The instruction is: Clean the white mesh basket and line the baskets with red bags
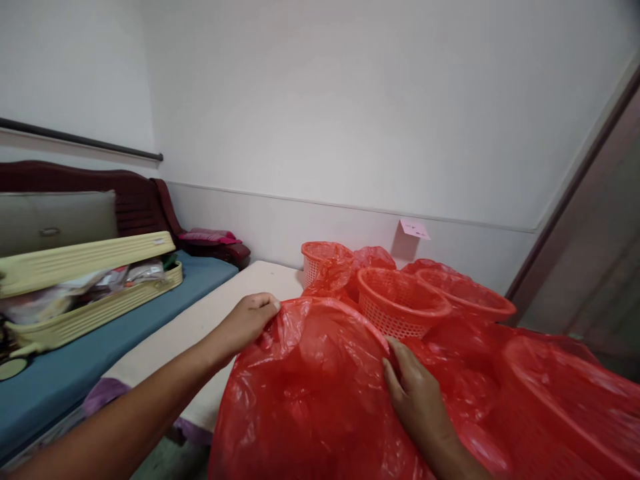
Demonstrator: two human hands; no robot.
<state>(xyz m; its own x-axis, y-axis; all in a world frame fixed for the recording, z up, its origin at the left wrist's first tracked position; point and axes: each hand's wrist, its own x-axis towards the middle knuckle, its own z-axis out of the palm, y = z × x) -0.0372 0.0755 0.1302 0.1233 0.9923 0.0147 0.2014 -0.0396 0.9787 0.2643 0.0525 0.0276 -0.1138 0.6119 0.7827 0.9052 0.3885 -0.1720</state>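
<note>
Here, a red plastic bag (320, 400) spreads in the near foreground, its upper edge grasped in the grip of the left hand (250, 321) and the right hand (417, 387), with lattice-sided red baskets (390, 319) just beyond and a pink note (414, 229) at the white wall (340, 120).

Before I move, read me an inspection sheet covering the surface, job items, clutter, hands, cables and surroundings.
Surface: pale bed top, purple cloth at its near edge.
Job items: red bag in front; red baskets with red plastic in them, behind and to the right.
Clutter: yellow case, partly open and filled, on the blue bed.
Hands: left hand pinches the bag's edge; right hand grips its right side.
Cables: nothing seen.
Surroundings: white wall, pink note, dark headboard.
</note>
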